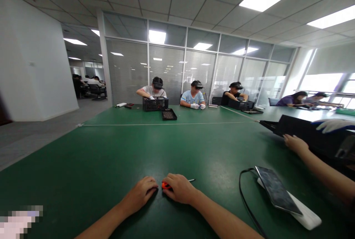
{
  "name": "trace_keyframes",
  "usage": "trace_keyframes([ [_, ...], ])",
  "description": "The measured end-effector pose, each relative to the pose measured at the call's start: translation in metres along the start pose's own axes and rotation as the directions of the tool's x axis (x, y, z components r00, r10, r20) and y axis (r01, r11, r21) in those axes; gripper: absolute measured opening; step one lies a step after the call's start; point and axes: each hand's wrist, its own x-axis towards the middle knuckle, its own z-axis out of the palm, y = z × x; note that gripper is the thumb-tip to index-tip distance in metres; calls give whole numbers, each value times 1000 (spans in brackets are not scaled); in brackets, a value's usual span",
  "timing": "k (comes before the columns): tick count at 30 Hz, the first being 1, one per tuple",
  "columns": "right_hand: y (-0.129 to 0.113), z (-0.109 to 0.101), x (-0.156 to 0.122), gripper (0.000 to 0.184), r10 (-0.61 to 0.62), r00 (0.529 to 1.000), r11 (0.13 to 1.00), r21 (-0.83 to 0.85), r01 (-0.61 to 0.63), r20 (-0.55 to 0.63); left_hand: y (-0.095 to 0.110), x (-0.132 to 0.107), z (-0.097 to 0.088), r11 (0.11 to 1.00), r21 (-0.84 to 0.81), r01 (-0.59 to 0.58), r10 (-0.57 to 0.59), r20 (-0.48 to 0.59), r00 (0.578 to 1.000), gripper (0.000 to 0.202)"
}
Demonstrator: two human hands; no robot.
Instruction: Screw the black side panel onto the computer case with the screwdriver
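Observation:
My right hand (pixel 179 189) rests on the green table, closed around a screwdriver (pixel 165 185) with an orange-red handle. Its thin metal shaft sticks out on the right, behind the hand. Just to the left lies my left hand (pixel 142 194), fingers curled and pressed together against the tabletop. A small dark spot shows at its fingertips, too small to name. The two hands are a short gap apart.
At right, a phone (pixel 279 191) lies on a white power bank (pixel 307 217) beside a black cable (pixel 240 187). Beyond, a co-worker's bare hand (pixel 296 144) and gloved hand touch a black case (pixel 299 128). Across the table (pixel 111 150), people work near a black tray (pixel 169 114).

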Motion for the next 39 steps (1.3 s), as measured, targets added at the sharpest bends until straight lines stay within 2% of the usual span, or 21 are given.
trace_keyframes([
  [14, -1, 0, 2, 24, -1, 1000, 1000, 16, 1, -5, 5, 1, -5, 1000, 6, 22, -22, 31, 999, 22],
  [31, -1, -2, 0, 25, -7, 1000, 1000, 14, 7, 3, 10, 1, -7, 1000, -8, 24, -23, 14, 1000, 22],
  [39, -1, -1, 1, 24, -3, 1000, 1000, 14, 3, 1, 3, 1, -2, 1000, -13, -6, 6, 2, 1000, 21],
])
